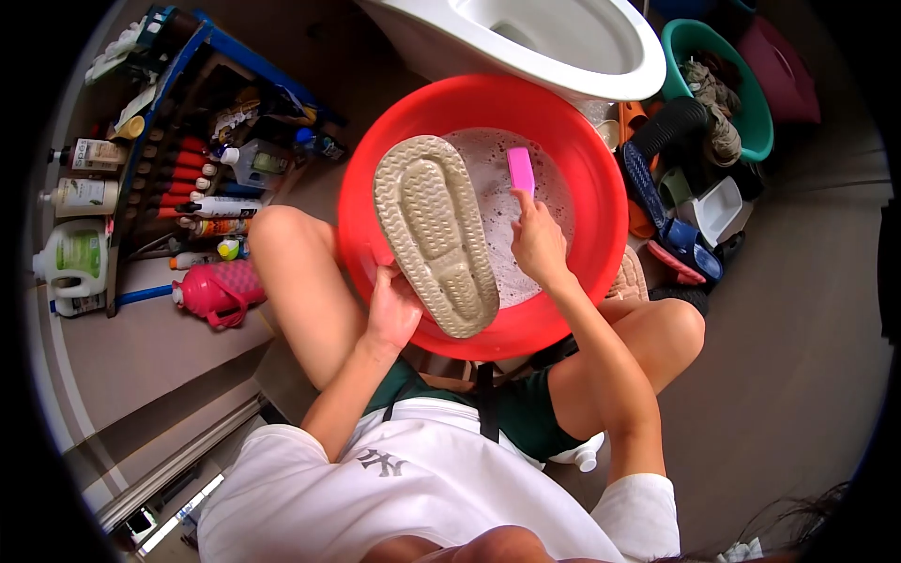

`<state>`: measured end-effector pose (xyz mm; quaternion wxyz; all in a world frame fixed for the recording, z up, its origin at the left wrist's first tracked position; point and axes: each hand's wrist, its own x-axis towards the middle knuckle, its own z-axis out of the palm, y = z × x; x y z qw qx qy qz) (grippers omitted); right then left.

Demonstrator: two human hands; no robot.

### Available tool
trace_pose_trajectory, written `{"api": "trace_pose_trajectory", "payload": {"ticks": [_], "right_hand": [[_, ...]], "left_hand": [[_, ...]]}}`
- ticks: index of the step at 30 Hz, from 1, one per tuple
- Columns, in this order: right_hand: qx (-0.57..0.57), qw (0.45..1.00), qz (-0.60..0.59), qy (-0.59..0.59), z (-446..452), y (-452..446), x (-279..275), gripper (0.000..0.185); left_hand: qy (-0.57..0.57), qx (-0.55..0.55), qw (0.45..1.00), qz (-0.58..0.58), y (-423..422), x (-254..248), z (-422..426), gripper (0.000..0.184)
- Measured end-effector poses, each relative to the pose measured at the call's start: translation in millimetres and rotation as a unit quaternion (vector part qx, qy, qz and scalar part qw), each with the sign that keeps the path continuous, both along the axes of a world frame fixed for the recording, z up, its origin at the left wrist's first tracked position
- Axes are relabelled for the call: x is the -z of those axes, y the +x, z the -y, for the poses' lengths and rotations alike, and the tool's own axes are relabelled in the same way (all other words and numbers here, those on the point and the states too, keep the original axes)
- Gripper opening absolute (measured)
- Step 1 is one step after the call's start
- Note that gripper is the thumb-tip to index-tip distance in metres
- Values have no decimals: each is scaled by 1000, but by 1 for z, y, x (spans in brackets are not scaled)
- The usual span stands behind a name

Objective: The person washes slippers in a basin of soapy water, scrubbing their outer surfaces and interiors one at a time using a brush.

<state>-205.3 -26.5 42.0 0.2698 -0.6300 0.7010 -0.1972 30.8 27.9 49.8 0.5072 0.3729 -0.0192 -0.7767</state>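
Note:
A beige slipper is held sole up over the left part of a red basin. My left hand grips its left edge near the lower end, with some fingers hidden behind it. On the right, my right hand is closed round the lower end of a pink brush, its index finger stretched along it. Foamy, soapy water lies below the brush, which does not touch the slipper.
A white toilet stands behind the basin. Slippers, including a blue one, and a green tub of cloths are at the right. Bottles, a blue-edged rack and a pink flask are at the left.

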Motion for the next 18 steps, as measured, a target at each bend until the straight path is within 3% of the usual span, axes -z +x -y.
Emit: {"api": "trace_pose_trajectory", "payload": {"ticks": [1, 5, 8, 11, 15, 18], "right_hand": [[-11, 999, -44, 28, -3, -2, 6, 63], [-41, 985, -133, 103, -17, -13, 45, 63], [-39, 992, -44, 116, -15, -13, 25, 58], [-51, 995, 76, -32, -23, -11, 10, 52], [-76, 971, 204, -99, -39, 3, -21, 48], [-120, 973, 186, -60, -64, 6, -34, 51]], "left_hand": [[10, -7, 1000, 13, -4, -4, 1, 34], [-29, -5, 999, 24, -5, -8, -1, 35], [-30, -7, 1000, 2, 3, 1, 0, 40], [-9, -32, 999, -41, -7, -28, 11, 41], [-26, -23, 998, 43, -6, -13, 15, 42], [-29, -44, 996, 69, -1, -1, 25, 42]]}}
